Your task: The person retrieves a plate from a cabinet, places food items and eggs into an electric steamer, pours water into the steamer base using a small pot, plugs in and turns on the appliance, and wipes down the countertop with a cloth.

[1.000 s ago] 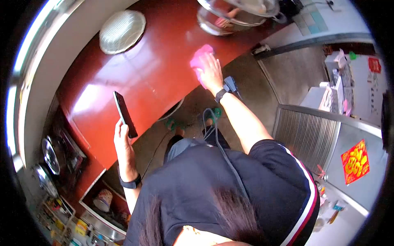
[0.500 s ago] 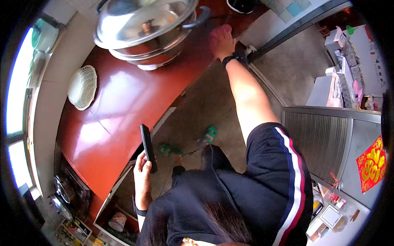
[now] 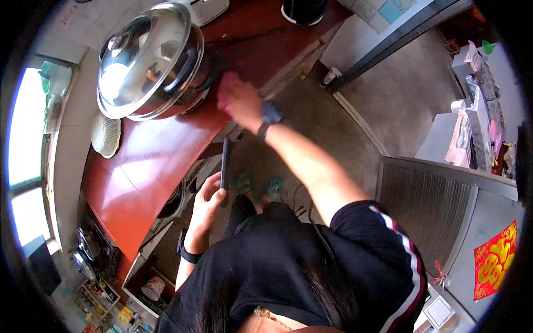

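My left hand (image 3: pixel 207 202) is closed round a dark phone (image 3: pixel 225 164), held upright and edge-on near the counter's front edge. Farther up, my right hand (image 3: pixel 247 106) presses a pink cloth (image 3: pixel 229 91) on the red counter (image 3: pixel 261 55); motion blurs the fingers. Just left of the cloth stands a large steel pot with a shiny domed lid (image 3: pixel 145 64). A pale woven basket (image 3: pixel 105 136) lies partly behind the pot, against the wall side.
A black round container (image 3: pixel 303 11) stands at the counter's far end, with a white appliance (image 3: pixel 209 9) behind the pot. A door frame (image 3: pixel 388 50) is at the upper right. Below the counter, a drawer holds a patterned cup (image 3: pixel 153 288).
The view has shifted along the counter. My right hand and the pink cloth have come back from the far end toward the pot. My left hand still holds the phone, now turned more edge-on.
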Tool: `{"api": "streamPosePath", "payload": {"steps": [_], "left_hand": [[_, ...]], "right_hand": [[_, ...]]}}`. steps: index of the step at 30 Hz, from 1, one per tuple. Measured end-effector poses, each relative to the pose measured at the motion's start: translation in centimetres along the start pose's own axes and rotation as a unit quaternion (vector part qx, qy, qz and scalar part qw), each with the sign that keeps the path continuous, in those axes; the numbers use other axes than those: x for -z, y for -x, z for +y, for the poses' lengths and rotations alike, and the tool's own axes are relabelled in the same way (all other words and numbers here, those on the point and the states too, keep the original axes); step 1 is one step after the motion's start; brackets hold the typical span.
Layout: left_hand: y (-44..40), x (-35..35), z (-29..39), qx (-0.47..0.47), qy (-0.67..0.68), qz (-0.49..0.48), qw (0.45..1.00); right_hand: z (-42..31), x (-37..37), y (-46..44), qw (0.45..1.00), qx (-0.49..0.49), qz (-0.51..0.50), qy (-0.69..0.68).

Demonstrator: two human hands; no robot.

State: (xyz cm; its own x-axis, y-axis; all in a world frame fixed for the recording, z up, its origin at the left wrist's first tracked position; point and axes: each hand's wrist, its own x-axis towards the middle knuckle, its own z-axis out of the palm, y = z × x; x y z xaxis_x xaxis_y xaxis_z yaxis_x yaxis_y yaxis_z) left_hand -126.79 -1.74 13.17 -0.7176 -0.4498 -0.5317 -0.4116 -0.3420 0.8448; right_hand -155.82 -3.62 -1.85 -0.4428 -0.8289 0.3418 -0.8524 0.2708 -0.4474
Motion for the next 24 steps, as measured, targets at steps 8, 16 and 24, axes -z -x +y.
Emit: {"api": "streamPosePath", "payload": {"steps": [8,16,24], "left_hand": [[-8.7,-6.1,4.8,-0.016,-0.057,-0.081,0.995],[-19.1,-13.0,9.6,-0.004,-0.120,-0.076,0.990],[-25.3,-19.2,14.5,0.010,-0.145,-0.100,0.984]], "right_hand": [[8.1,1.4,-0.2,0.999,0.010,-0.027,0.023],[29.5,10.8,-4.9,0.989,-0.127,0.048,0.066],[51.0,11.4,-13.7,0.967,-0.071,0.138,0.204]]}}
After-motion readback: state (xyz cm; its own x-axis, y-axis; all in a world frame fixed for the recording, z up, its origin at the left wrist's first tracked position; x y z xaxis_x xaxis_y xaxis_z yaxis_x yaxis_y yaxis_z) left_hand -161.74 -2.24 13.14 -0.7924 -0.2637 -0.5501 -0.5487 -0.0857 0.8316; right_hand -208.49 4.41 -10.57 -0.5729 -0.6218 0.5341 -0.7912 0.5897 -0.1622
